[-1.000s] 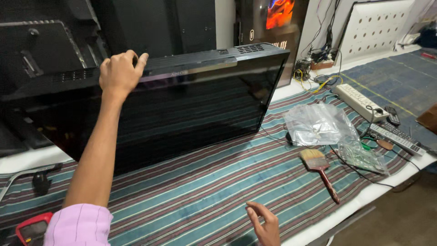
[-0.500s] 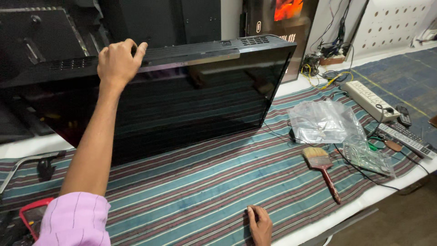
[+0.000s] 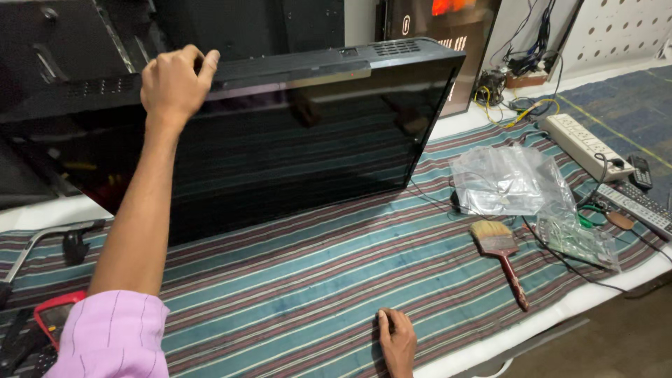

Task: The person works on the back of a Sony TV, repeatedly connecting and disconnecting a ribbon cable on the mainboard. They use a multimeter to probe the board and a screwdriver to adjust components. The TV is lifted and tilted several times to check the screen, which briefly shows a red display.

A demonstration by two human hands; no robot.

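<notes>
two hands show, the right hand (image 3: pixel 397 339) partly cut off by the lower frame edge. left hand (image 3: pixel 173 82) curls shut over the top edge of the flat-screen television (image 3: pixel 280 140), which stands tilted on the striped cloth (image 3: pixel 280 294) over the counter (image 3: pixel 490 350). right hand rests flat on the cloth, fingers together; a paintbrush (image 3: pixel 502 250) lies to its right.

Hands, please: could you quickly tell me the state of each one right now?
Left hand: closed, gripping the top edge of the flat-screen television.
Right hand: holds nothing, resting on the striped cloth.
</notes>
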